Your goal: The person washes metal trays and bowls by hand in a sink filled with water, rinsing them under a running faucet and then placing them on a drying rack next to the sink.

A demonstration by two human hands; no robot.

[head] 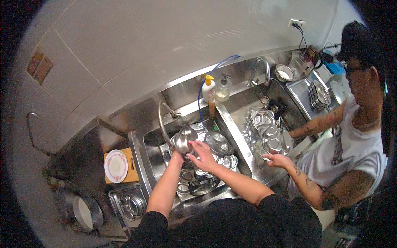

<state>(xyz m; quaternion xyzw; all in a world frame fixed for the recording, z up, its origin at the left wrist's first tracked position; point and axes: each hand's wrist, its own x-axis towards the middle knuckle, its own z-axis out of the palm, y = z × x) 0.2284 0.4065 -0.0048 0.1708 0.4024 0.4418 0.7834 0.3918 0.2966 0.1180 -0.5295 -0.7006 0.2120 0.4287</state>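
Note:
Small stainless-steel bowls, apparently stacked, are held above the left sink basin, beside the curved faucet. My left hand grips them from below and is mostly hidden behind them. The fingers and thumb of my right hand press on the bowls' near right side. Beneath my hands, the left basin holds a heap of metal dishes. Among these are a divided steel tray to the right and a dark-looking oval dish near the front edge.
To my right, a co-worker handles divided steel trays over the right basin. Pump bottles stand behind the divider. At left are a plate on a wooden board, a metal tray of dishes and a large pot.

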